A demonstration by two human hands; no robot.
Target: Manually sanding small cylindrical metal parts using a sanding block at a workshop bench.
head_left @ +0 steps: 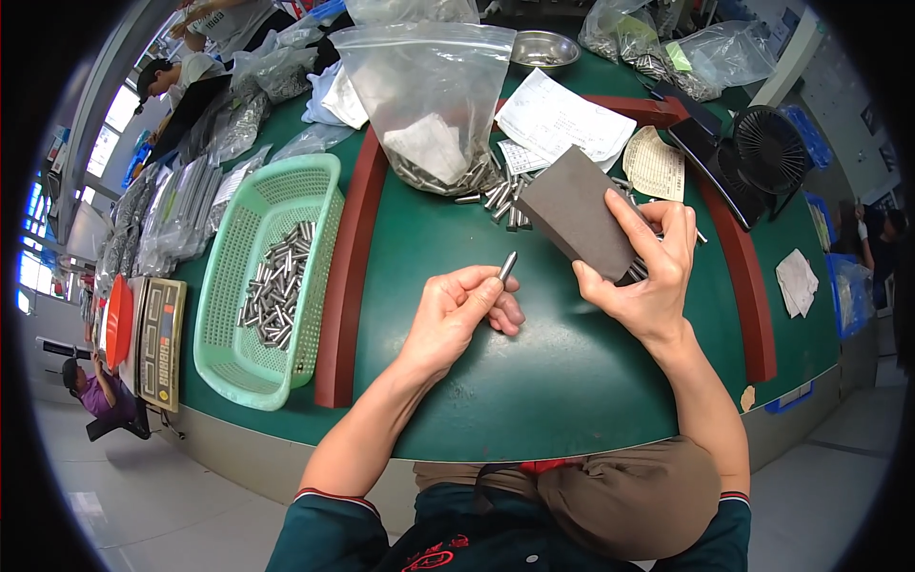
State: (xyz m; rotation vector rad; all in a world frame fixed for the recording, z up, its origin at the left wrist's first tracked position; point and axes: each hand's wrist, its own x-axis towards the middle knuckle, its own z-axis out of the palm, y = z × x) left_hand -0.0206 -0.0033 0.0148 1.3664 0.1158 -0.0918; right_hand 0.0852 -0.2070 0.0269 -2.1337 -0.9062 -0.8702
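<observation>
Between the thumb and fingers of my left hand (467,310) is a small metal pin (509,265), its tapered tip pointing up and away from me. My right hand (653,267) grips a dark grey-brown rectangular block (583,212), tilted above the table; it looks like an abrasive block. The pin and the block are apart. Beyond the block lies a loose pile of metal pins (502,198), partly hidden by the block and my right hand. More pins (278,288) fill part of a green plastic basket (214,353) on the left.
Dark red wooden bars (345,286) frame the green table (534,400). A clear plastic bag (419,95) of pins, papers (562,119), a metal bowl (545,50) and a black fan (768,148) stand farther back. A scale (160,334) sits beyond the basket. Several people are in the background.
</observation>
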